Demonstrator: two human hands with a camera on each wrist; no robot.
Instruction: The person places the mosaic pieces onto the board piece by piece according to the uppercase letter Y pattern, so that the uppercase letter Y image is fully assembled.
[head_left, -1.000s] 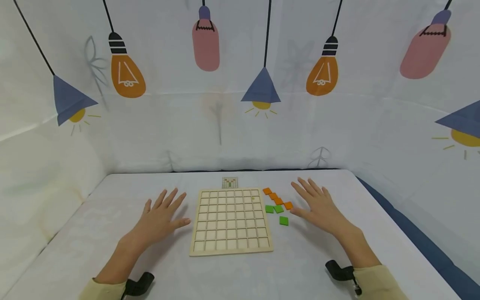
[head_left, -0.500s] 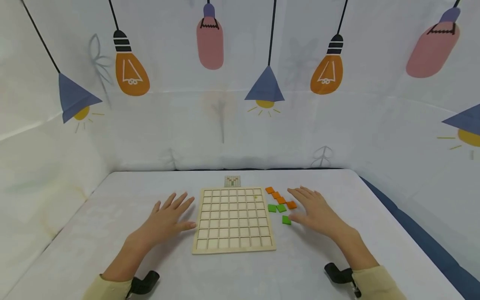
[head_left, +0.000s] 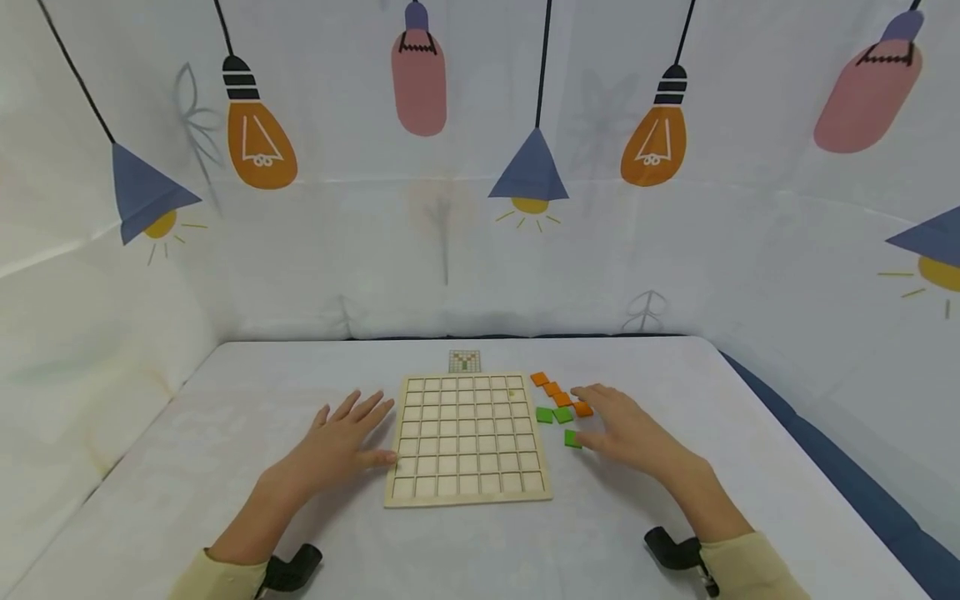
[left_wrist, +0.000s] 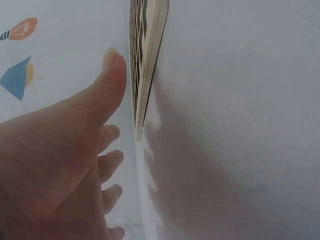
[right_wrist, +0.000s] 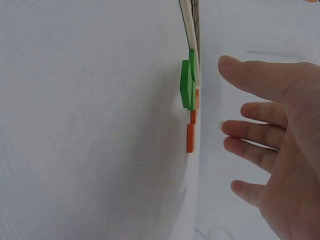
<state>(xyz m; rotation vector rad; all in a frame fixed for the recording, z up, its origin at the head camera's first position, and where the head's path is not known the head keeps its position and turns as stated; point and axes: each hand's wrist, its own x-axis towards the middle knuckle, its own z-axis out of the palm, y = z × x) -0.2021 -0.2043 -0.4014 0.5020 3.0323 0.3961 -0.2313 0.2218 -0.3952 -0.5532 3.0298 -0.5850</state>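
A pale wooden grid board (head_left: pixel 468 442) lies flat on the white table. To its left hovers my left hand (head_left: pixel 337 446), fingers spread, with the thumb by the board's left edge; in the left wrist view the thumb stands apart from the board (left_wrist: pixel 150 65). My right hand (head_left: pixel 630 429) is held over the table right of the board, fingers loosely extended and holding nothing. Under and beside its fingertips lie orange square tiles (head_left: pixel 562 400) and green square tiles (head_left: pixel 563 415). From the right wrist view, a gap separates the thumb from the nearest green tile (right_wrist: pixel 186 85).
A small printed pattern card (head_left: pixel 465 361) lies behind the board. White cloth (head_left: pixel 337 250) printed with lamps and bulbs hangs behind the table (head_left: pixel 480 550). Dark blue fabric (head_left: pixel 810 442) shows past the table's right edge.
My right hand has come lower and nearer the tiles, its fingers drawing closer together. My left hand has shifted slightly toward the board. Board and tiles lie as before.
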